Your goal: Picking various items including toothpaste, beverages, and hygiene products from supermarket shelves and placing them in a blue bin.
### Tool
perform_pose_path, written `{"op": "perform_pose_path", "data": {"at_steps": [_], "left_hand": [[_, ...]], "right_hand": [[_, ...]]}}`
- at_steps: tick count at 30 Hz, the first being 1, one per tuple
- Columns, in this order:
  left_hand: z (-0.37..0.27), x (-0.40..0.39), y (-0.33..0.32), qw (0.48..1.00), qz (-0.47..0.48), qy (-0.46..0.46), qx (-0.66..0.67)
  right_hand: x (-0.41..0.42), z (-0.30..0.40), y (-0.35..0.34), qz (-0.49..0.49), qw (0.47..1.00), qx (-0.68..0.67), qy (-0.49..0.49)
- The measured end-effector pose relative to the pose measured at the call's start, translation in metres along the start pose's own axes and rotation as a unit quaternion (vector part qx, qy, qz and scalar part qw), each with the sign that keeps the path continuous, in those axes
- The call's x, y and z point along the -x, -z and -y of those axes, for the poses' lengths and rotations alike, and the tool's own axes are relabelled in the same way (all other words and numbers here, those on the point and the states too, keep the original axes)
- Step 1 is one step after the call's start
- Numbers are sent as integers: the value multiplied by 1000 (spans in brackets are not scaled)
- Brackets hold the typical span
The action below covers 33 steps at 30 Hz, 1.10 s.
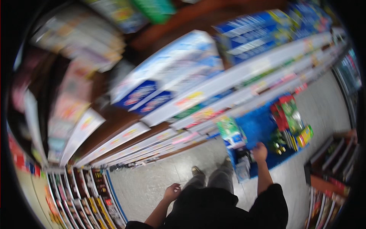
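Observation:
My left hand [173,191] hangs beside my left thigh, its fingers loosely bent with nothing visible in them. Over the near part of a blue cart bed [253,120] is my right hand [259,153], fingers curled; blur hides whether it grips anything. Next to it on the cart are dark packs and a clear plastic-wrapped pack [243,169]. A green-and-white pack [228,128] rests at the cart's left edge. Red and green packs [288,110] and a yellow box [304,136] lie along its right side.
A brown store shelf [123,120] with white price rails [183,104] crosses the view ahead, bearing white-and-blue boxes [177,65] and blue packs [254,34]. More stocked shelves stand at lower left [85,197] and right [328,160]. Pale tile floor [151,183] surrounds my feet.

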State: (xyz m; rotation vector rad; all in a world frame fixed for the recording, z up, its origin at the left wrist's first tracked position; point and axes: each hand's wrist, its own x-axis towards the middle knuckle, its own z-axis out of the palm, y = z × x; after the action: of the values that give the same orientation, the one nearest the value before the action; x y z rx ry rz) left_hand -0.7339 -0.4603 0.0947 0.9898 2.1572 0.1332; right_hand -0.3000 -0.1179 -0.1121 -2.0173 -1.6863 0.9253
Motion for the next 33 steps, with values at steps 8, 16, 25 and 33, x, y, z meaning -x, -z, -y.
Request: {"op": "perform_pose_path", "data": {"at_steps": [8,16,25,33], "left_hand": [[-50,-15,158,803,-513,-290,91],[23,73,442,541,-792,-280,43],[65,95,612,726,-571,-340,179],[96,112,590,651,-553,-500,141]], "right_hand": [[103,182,38,-91,961,-74,249],[277,325,-73,144,872,-83,460],[370,399,-142,211,790,-57,573],[386,395,-150,169,808,-41,564]]}}
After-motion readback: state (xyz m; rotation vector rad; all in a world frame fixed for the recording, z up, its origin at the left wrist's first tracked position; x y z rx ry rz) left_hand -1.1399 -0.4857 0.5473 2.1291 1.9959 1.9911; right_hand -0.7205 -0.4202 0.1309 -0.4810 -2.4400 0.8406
